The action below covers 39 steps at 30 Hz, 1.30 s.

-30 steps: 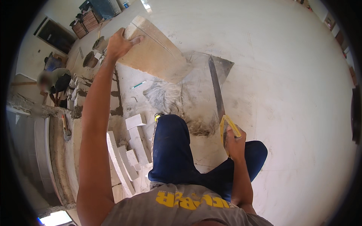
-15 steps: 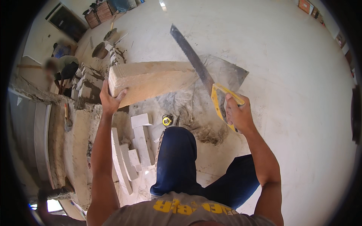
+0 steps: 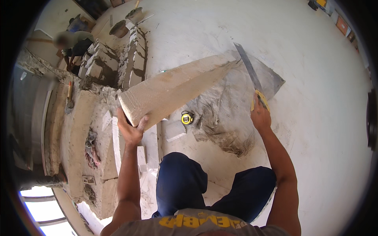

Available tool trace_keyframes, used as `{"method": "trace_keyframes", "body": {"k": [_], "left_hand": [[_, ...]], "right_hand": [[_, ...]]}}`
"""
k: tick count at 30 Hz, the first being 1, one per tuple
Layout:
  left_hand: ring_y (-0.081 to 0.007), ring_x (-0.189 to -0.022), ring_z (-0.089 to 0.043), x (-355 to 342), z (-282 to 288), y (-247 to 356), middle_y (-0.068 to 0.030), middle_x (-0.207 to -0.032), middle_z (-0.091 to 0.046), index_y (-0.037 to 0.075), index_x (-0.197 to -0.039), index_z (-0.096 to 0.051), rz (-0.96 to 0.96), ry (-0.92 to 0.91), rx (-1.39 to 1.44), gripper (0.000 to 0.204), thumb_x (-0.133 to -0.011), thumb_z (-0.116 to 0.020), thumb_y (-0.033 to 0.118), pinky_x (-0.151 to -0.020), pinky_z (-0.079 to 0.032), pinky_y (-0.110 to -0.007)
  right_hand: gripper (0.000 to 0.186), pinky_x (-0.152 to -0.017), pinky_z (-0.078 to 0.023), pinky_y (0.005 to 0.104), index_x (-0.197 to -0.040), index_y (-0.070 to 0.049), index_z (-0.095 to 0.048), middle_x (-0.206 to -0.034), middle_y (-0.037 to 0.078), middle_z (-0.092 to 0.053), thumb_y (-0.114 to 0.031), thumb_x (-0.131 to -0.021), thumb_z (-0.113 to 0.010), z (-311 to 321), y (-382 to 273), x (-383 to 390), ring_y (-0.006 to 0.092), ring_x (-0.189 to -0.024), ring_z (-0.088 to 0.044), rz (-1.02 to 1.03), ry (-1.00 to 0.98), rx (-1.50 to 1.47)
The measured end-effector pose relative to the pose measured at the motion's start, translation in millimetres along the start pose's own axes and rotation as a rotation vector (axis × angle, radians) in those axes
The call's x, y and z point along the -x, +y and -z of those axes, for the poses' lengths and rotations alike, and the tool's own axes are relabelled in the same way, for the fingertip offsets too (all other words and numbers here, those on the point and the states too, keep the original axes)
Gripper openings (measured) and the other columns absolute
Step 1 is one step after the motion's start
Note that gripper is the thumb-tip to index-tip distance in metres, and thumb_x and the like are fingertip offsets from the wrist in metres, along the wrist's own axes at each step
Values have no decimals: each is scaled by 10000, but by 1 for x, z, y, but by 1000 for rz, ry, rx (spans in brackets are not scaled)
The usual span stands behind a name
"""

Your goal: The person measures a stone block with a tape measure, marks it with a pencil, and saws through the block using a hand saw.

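A long pale lightweight concrete block slants from near left to far right. My left hand clasps its near end, thumb on the front side and fingers round the end. The far end of the block rests over a crumpled, dusty plastic sheet. To the right, my right hand is closed round the yellow handle of a handsaw. Its grey blade points up and away, just right of the block's far end and seemingly apart from it. A yellow-and-black tape measure lies on the floor below the block.
Cut white block pieces lie beside my left knee. A low, partly mortared block wall stands at far left, with buckets behind it. Another person bends there. A trowel and a rag lie on the left ledge.
The block's near end has swung down towards me, so the block now slants more. My right hand has carried the saw to the right, away from the block's side. The view has shifted.
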<state>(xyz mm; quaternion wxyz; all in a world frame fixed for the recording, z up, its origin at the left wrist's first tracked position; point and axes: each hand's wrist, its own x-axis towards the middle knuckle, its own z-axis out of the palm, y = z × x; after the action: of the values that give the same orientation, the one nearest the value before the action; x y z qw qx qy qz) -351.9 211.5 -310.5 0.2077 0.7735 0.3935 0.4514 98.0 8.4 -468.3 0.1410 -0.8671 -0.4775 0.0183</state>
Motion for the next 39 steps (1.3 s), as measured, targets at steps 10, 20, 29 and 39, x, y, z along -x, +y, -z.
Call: {"method": "trace_keyframes", "body": {"k": [10,20,29,39], "left_hand": [[-244,-982,-679,15,10,-13,-183,-1057,-684,-41,-1217,-538,16,9,55,778,-750,-985,392,-869,-561,-388],[-392,-959,-679,18,26,-26,-224,-1029,-640,-49,-1219,-548,66,-68,-193,837,-689,-987,428,-866,-552,-460],[-494,-1035,-630,20,32,-27,-271,-1104,-612,-15,-1215,-493,34,-134,-82,816,-767,-933,506,-910,-530,-531],[-445,-1201,-666,9,55,-35,-265,-1253,-662,4,-1409,-490,120,-284,-250,979,-711,-978,487,-1022,-531,-505]], "right_hand": [[905,-1031,-526,577,-1687,-149,-299,-1412,223,-619,-297,-921,-759,-104,48,38,399,-1306,-612,-67,-403,190],[1428,-1058,-488,563,-1685,-254,-286,-1533,136,-475,-160,-479,-1045,56,-156,-150,401,-1373,-502,453,28,-81],[1193,-1177,-399,554,-1565,-122,-460,-1565,143,-488,-157,-501,-998,3,-151,-219,363,-1457,-449,653,-177,-5],[1187,-1179,-315,520,-1452,-33,-559,-1389,166,-625,-314,-397,-1025,18,-167,-214,331,-1332,-556,785,-200,108]]}}
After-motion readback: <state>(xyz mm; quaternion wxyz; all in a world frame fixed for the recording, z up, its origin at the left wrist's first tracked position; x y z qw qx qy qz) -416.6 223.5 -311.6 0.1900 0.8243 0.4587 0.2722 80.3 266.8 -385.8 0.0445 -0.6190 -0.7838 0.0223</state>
